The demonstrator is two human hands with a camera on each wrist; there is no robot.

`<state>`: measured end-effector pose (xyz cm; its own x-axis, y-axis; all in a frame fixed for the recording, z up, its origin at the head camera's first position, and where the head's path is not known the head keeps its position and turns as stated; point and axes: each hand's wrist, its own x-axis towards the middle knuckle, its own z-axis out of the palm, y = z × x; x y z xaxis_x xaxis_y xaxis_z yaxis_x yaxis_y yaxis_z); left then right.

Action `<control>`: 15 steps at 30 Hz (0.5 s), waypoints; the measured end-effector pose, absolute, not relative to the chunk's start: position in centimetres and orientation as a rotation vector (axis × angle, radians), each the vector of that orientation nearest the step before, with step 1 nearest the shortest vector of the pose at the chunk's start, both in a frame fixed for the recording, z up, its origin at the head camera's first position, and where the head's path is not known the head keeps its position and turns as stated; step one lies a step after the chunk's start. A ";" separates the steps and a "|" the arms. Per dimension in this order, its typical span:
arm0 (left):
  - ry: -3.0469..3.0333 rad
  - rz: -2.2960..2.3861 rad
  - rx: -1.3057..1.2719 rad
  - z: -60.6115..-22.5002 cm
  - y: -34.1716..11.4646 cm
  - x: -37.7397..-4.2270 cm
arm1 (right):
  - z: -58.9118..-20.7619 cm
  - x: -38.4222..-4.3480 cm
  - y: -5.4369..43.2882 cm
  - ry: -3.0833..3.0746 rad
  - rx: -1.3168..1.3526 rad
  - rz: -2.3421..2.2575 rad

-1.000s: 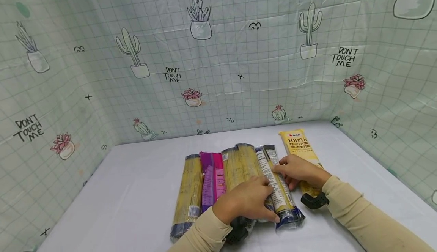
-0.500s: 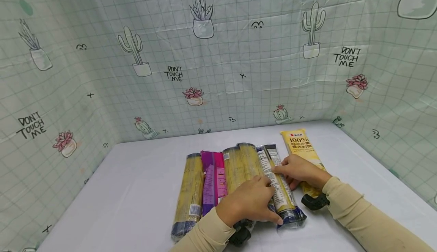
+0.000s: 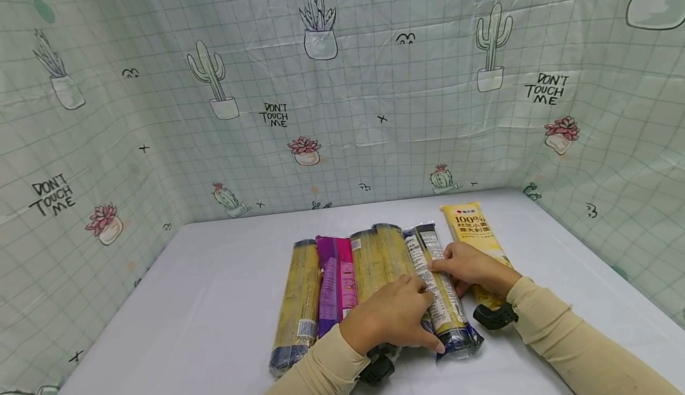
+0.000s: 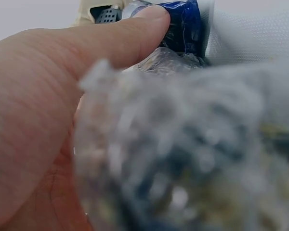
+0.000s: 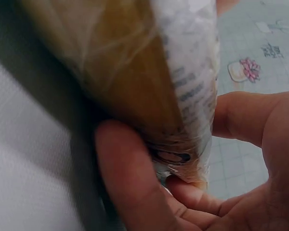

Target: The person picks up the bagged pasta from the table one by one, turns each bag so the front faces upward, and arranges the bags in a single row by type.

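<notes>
In the head view, my right hand (image 3: 473, 269) grips a spaghetti pack (image 3: 443, 300) with a white printed label and blue ends. Its thumb lies on the label; other fingers reach round the right side. The right wrist view shows the fingers (image 5: 127, 173) against the pack's underside. My left hand (image 3: 389, 316) lies over the lower part of the clear spaghetti packs (image 3: 377, 258), thumb spread to the labelled pack's blue lower end (image 4: 185, 26). The left fingertips touch or nearly touch that pack's left edge; the view partly hides them.
Left of the clear packs lie a purple-pink pack (image 3: 337, 282) and another clear spaghetti pack (image 3: 298, 300). A yellow pack (image 3: 473, 228) with Chinese print lies at the right, partly under the right hand. A cactus-print cloth (image 3: 342, 85) stands behind the white table (image 3: 214, 300).
The labelled pack's upper end has risen slightly, and its lower end has shifted a little to the right. Both hands stay nearly in place; the whole head view has drifted slightly.
</notes>
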<state>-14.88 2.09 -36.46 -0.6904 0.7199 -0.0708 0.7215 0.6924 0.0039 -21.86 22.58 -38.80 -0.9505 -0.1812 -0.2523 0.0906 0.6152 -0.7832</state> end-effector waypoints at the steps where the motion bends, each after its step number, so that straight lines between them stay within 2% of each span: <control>1: 2.828 -0.037 1.207 -36.5 2.1 -14.9 | -38.7 -21.8 22.6 2.535 -0.071 -1.265; 15: 2.774 0.083 1.184 -36.2 1.9 -15.2 | -38.5 -21.8 23.2 2.468 -0.095 -1.417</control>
